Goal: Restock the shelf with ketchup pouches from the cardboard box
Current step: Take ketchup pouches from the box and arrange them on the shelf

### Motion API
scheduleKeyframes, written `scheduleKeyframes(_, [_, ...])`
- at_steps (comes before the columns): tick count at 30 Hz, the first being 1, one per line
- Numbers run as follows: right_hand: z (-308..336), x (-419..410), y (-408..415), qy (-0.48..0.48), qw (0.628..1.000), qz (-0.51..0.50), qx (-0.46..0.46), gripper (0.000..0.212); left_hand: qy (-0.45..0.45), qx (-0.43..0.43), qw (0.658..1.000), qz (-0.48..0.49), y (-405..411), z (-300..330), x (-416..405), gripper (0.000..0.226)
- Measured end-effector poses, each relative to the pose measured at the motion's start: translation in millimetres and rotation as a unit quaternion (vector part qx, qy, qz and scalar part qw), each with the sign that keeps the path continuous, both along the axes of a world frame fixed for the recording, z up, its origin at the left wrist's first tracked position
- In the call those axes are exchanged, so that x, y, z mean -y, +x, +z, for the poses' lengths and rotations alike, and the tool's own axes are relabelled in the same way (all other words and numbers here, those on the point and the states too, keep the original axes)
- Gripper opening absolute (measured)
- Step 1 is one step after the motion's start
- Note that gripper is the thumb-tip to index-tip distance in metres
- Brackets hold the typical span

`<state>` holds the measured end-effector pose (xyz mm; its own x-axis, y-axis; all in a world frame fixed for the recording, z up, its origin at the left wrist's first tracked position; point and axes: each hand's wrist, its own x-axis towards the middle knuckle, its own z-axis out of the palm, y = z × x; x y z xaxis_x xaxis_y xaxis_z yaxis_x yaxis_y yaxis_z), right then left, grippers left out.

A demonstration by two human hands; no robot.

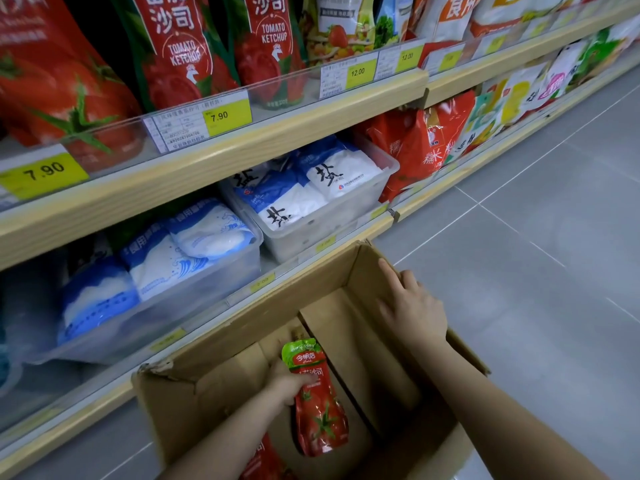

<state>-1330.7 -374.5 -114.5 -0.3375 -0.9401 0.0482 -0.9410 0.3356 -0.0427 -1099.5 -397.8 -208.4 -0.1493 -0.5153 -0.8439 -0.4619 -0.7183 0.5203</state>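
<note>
An open cardboard box [242, 317] stands on the floor against the bottom shelf. Inside it, my left hand [285, 382] grips a red ketchup pouch [320, 407] with a green top, holding it around its upper half. Another red pouch [265, 462] lies lower in the box, partly hidden by my forearm. My right hand [412, 310] rests flat, fingers spread, on the box's right flap and holds nothing. On the upper shelf [242, 147] stand several red tomato ketchup pouches [176, 53] behind a clear rail.
Clear plastic bins of blue-and-white salt bags [311, 188] fill the lower shelf just above the box. Red and mixed bags [422, 143] sit further right. Yellow price tags [227, 116] line the shelf edges. Grey tiled floor [536, 254] extends to the right.
</note>
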Motion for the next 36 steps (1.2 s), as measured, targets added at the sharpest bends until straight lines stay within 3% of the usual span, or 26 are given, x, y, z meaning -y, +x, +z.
scheduleKeyframes(2, [0.4,0.6,0.7,0.0,1.0,0.004,0.003,0.073,0.004,-0.021,1.0,0.008,8.5,3.2,-0.6,0.041])
scheduleKeyframes(7, [8.7,-1.0,3.4,0.005,0.999,0.013,0.043,0.075,-0.129,-0.026,0.989,0.067,21.0,27.6,2.4,0.052])
scheduleKeyframes(16, [47.4,0.4,20.1,0.079,0.977,0.034,0.194,0.065,-0.327,-0.01,0.945,0.029,53.6,108.2,10.6,0.051])
scheduleKeyframes(22, [108.2,24.7,66.2,-0.001,0.966,0.128,0.223,0.047,-0.39,-0.042,0.919,0.037,83.7,179.9,25.0,0.047])
scheduleKeyframes(26, [155.1,41.7,107.7,-0.027,0.92,0.2,0.337,0.049,-0.454,-0.048,0.886,0.081,106.1,227.0,40.9,0.054])
scheduleKeyframes(29, [178.0,50.1,140.1,0.034,0.862,0.24,0.444,0.062,-0.495,-0.078,0.86,0.102,122.2,258.2,53.1,0.048])
scheduleKeyframes(34, [188.6,53.3,180.1,0.084,0.791,0.269,0.543,0.059,-0.486,-0.157,0.849,0.133,132.9,294.1,60.6,0.034])
scheduleKeyframes(36, [189.3,52.1,185.9,0.074,0.783,0.255,0.563,0.06,-0.482,-0.175,0.847,0.143,132.9,304.3,59.0,0.028])
